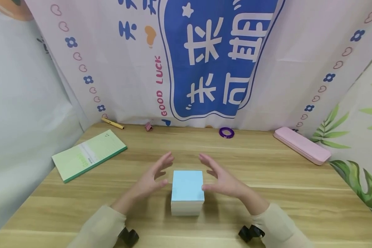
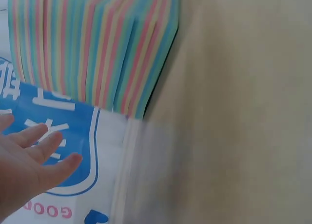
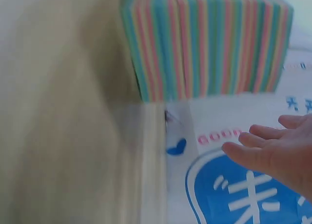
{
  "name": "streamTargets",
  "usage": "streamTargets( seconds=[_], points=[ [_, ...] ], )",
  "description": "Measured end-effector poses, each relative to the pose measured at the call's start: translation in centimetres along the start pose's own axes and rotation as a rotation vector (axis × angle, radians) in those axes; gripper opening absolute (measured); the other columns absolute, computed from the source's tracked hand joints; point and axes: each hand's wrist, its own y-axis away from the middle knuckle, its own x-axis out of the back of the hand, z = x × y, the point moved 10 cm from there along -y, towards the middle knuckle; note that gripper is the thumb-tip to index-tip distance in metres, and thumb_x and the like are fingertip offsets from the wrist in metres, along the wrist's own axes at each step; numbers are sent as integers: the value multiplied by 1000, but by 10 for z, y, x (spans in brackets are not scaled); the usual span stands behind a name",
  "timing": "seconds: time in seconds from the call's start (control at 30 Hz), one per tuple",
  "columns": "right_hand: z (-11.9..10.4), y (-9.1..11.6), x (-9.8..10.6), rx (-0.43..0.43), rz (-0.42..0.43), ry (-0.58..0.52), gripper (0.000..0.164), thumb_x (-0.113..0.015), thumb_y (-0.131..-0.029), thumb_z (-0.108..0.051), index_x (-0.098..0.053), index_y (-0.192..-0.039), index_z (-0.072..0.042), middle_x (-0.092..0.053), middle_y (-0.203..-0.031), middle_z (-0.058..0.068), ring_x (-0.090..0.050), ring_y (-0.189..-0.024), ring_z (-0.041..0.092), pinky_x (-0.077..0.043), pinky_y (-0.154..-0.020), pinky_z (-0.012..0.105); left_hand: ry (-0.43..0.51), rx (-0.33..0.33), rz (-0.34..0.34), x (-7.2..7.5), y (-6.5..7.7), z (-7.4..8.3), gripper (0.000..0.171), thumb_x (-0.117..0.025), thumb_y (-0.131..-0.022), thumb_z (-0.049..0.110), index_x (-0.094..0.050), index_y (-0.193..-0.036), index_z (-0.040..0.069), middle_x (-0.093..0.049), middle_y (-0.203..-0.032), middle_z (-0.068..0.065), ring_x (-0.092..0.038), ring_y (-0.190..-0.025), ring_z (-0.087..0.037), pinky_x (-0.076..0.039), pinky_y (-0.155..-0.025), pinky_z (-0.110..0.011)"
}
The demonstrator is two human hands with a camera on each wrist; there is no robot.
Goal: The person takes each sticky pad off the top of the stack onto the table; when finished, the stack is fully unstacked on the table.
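A cube-shaped block of note paper (image 1: 187,186) with a light blue top sits on the table between the two hands. In the left wrist view the block (image 2: 87,48) shows sides striped in pink, yellow, blue and green. To its left, the left hand (image 1: 156,177) is raised with fingers spread, apart from the block. On the other side, the right hand (image 1: 221,179) mirrors it, fingers extended. Its thumb tip overlaps the block's right edge in the head view; whether it touches is unclear. Neither palm holds anything.
On the wooden table (image 1: 136,151), a green notepad (image 1: 89,155) lies left and a pink case (image 1: 302,144) right. Along the back are a yellow pen (image 1: 112,123), a small pink clip-like item (image 1: 149,126) and a purple tape roll (image 1: 226,132). A printed cloth (image 1: 105,41) hangs behind.
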Motion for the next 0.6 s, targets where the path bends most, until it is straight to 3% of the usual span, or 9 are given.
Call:
streamTargets(
  seconds=[0.13,0.33,0.47,0.6],
  points=[
    [-1,4,-17,5,-76,3,95,-71,-70,-29,-7,-139,-15,-15,-140,8,-16,-126,23,-21,-96,47,42,-25,-90,-13,7,2,86,-64,-73,44,-13,-139,20,-24,-138,-10,-26,-121,-32,-26,-89,-56],
    [4,9,-29,-20,-105,1,98,-75,-66,-23,-8,-138,-19,-15,-139,8,-19,-124,24,-22,-95,47,84,94,-187,-31,17,-13,98,-75,-66,25,-9,-139,24,-24,-137,-8,-27,-120,-27,-29,-90,-50],
    [8,13,-29,-42,-75,-39,94,-75,-66,-17,-13,-137,-18,-22,-135,10,-29,-119,26,-27,-94,42,86,90,-185,-39,23,-16,103,-78,-62,15,-10,-138,23,-30,-133,-5,-31,-118,-24,-29,-91,-48],
    [5,13,-28,-58,-59,-57,88,-74,-67,-16,-18,-134,-15,-30,-129,9,-35,-115,24,-30,-93,39,97,82,-127,-39,24,-3,100,-77,-61,6,-13,-138,12,-34,-130,-11,-32,-116,-29,-28,-90,-50]
  ],
)
